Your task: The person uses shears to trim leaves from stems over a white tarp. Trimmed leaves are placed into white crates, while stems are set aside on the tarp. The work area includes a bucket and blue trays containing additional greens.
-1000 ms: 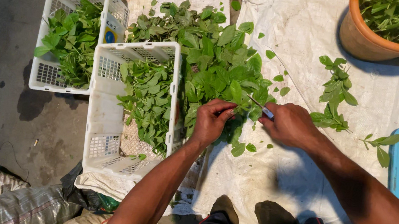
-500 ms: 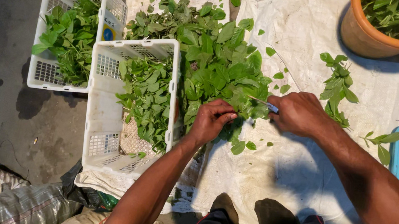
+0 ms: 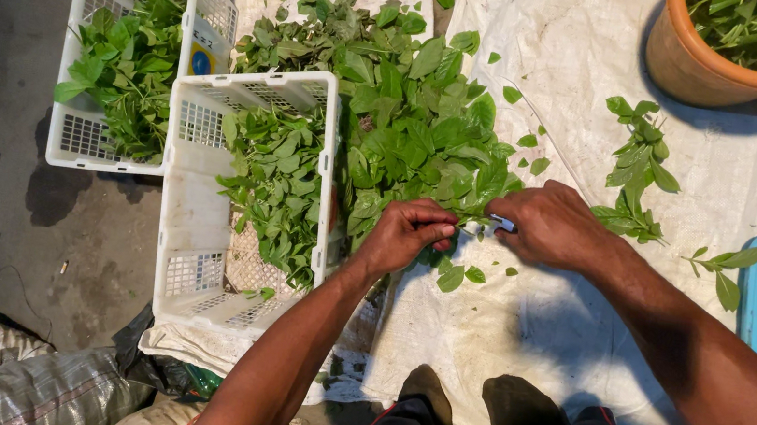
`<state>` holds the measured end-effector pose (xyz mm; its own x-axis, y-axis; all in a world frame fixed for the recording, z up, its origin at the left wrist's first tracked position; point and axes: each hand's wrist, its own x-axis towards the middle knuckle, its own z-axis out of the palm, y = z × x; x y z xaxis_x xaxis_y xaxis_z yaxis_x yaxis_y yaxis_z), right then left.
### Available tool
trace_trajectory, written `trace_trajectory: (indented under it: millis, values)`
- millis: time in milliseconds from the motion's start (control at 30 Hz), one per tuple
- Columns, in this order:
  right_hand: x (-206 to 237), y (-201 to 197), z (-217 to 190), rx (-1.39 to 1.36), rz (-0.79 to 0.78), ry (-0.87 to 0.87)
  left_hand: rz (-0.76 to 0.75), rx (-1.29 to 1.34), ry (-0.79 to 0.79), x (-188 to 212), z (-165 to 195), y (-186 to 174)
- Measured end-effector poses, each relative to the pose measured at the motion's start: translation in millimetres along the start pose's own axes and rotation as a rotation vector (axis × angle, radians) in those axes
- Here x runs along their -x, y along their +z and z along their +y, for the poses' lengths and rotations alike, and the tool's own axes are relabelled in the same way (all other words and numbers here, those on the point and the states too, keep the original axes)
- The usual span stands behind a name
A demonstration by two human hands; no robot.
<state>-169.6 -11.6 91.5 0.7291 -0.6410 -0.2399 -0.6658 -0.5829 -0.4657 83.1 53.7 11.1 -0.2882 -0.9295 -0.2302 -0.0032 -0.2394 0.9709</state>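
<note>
White sacking [image 3: 515, 357] underlies both hands' fingers [image 3: 434, 233], clamped together on leafy stems [image 3: 470, 217].

Both forearms are extended from the near edge toward the middle of the scene, bare to above the wrist. The left hand [image 3: 407, 236] is curled, fingers pinched together at the tips, knuckles turned up. The right hand [image 3: 552, 228] is closed in a loose fist, back uppermost, thumb side facing left. The two hands are held near each other, fingertips almost meeting. The right forearm is angled in from the near right.
</note>
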Motion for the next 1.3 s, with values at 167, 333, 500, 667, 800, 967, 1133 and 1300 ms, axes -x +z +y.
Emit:
trace_trajectory:
  millis: [167,333,500,667,800,967,1133,1300]
  values:
    - [-0.3,24.8,16.0,-0.278,0.000,0.143,0.052,0.085,-0.051,0.0,-7.6,1.1]
    - [3.7,57.3,33.8,-1.369,0.075,0.271,0.071,-0.020,-0.106,-3.5,-11.9,9.0]
    - [11.6,76.2,40.0,-1.268,0.276,0.245,0.024,0.000,-0.108,-13.6,-10.5,23.5]
    - [29.0,89.1,51.4,-1.286,0.383,0.329,-0.044,0.069,-0.069,-21.6,-10.7,40.5]
    - [61.5,95.1,87.7,-1.324,0.580,0.420,-0.122,-0.187,-0.034,-25.3,-11.1,53.8]
    - [129.6,70.2,174.4,-1.493,1.276,0.492,-0.206,-0.235,-0.079,-22.2,-11.6,64.2]
    - [168.6,78.8,196.2,-0.922,1.079,0.865,-0.231,-0.419,-0.012,-26.5,-2.7,67.2]
    - [158.6,113.6,162.7,-0.450,0.767,0.782,-0.248,-0.445,-0.058,-24.5,9.6,74.4]
